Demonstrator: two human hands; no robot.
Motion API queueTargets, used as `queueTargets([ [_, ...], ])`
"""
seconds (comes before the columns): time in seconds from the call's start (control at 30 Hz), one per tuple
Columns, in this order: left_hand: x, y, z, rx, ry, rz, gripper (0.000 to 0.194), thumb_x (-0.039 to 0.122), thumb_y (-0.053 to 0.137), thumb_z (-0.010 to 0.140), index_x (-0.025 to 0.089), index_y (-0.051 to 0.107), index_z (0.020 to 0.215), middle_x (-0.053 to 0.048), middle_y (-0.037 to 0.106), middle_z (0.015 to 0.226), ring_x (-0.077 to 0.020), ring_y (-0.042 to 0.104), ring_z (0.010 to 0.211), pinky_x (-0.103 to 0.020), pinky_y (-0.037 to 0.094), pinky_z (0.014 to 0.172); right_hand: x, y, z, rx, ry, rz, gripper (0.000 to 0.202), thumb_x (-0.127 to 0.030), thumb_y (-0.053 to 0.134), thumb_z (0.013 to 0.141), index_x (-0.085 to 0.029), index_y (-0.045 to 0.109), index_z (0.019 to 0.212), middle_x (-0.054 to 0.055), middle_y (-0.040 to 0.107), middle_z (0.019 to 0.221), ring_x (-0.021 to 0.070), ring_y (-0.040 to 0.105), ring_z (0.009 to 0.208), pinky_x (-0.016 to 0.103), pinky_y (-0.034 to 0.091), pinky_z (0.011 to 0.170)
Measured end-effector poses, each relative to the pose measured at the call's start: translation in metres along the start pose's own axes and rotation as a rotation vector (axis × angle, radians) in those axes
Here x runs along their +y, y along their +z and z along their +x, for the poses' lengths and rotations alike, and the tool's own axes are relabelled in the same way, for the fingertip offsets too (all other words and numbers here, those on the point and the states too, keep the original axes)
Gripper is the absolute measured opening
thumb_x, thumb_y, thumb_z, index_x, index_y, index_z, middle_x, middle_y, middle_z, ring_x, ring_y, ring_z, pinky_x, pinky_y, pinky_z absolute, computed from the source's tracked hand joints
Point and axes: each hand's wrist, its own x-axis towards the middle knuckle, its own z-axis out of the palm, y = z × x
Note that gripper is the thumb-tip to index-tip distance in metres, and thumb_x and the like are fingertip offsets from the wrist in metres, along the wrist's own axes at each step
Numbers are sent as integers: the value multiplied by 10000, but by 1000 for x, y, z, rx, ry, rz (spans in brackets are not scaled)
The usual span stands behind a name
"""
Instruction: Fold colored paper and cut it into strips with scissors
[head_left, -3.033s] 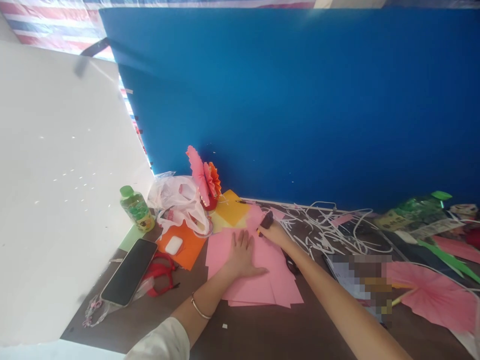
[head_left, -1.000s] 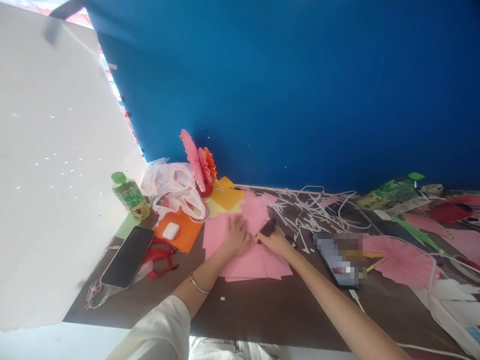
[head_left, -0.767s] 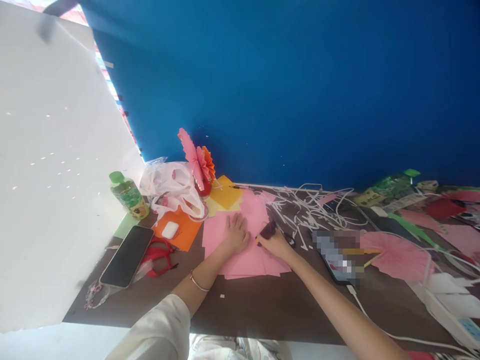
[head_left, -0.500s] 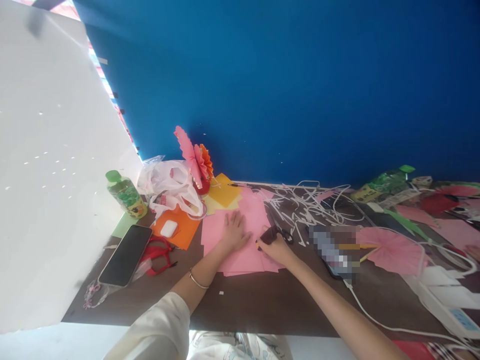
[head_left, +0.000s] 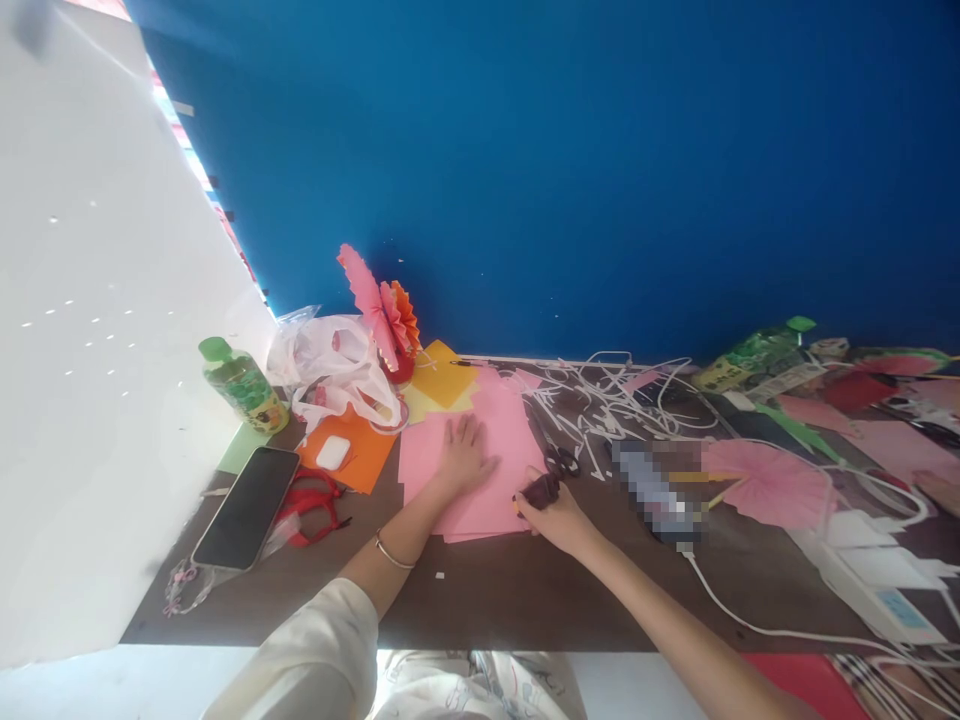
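Note:
My left hand point(head_left: 463, 457) lies flat, fingers spread, on a stack of pink paper sheets point(head_left: 480, 515). At the sheets' right edge, my right hand point(head_left: 559, 515) is closed around a small black object with an orange end point(head_left: 540, 491). Its exact kind is hard to make out, and the fingers partly cover it. Black-handled scissors point(head_left: 562, 459) rest just beyond that hand, right of the paper. Yellow paper point(head_left: 445, 377) lies behind the pink sheets.
Left are a phone point(head_left: 246, 508), red straps point(head_left: 311, 507), a white case point(head_left: 333, 453) on orange paper point(head_left: 360, 465), a bottle point(head_left: 244, 385) and a plastic bag point(head_left: 337, 355). White paper strips point(head_left: 600, 400), a pink paper fan point(head_left: 776, 485) and a power strip point(head_left: 874, 590) lie right.
My right hand has moved slightly down and right with the black object. Less pink paper shows beneath it, at the stack's lower right. My left hand stays flat on the paper.

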Motion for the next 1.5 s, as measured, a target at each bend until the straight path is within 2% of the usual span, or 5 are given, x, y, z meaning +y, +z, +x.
queueTargets([
  [0.57, 0, -5, -1, -14, 20, -16, 653, 486, 247, 874, 61, 236, 1369, -168, 200, 1449, -294, 97, 1351, -512, 62, 1083, 16, -26, -26, -264, -4, 189, 185, -395, 481, 776, -217, 430, 766, -57, 515, 475, 137, 541, 404, 245, 435, 443],
  [1.03, -45, -75, -17, 201, 11, -926, 378, 325, 324, 890, 130, 583, 1083, -111, 613, 1112, -196, 566, 1041, -349, 431, 925, 39, -107, 92, 170, 195, -497, 547, -554, 450, 761, -125, 482, 1098, 195, 632, 978, 348, 594, 929, 405, 450, 730],
  [1.23, -47, -92, -75, -14, 12, -512, 420, 325, 569, 756, 180, 569, 1150, -117, 549, 1221, -252, 489, 1147, -389, 377, 975, 38, -95, 103, 209, 220, -588, 516, -527, 445, 780, -134, 475, 1112, 202, 629, 966, 361, 602, 896, 448, 455, 702],
  [1.37, -38, -73, -101, -181, 103, -377, 720, 421, 673, 660, 239, 409, 1305, -90, 313, 1418, -290, 213, 1326, -466, 231, 1056, 2, -89, 70, 315, -46, -364, 324, -351, 451, 817, -129, 549, 1031, 189, 585, 1080, 303, 584, 957, 424, 456, 791],
  [1.5, -30, -64, -109, -237, 108, -297, 710, 487, 650, 673, 267, 408, 1303, -84, 282, 1428, -296, 200, 1330, -522, 59, 1073, -86, -87, -20, -9, -623, 200, 243, -336, 417, 873, -204, 586, 987, 81, 636, 1016, 192, 584, 970, 336, 465, 852],
])
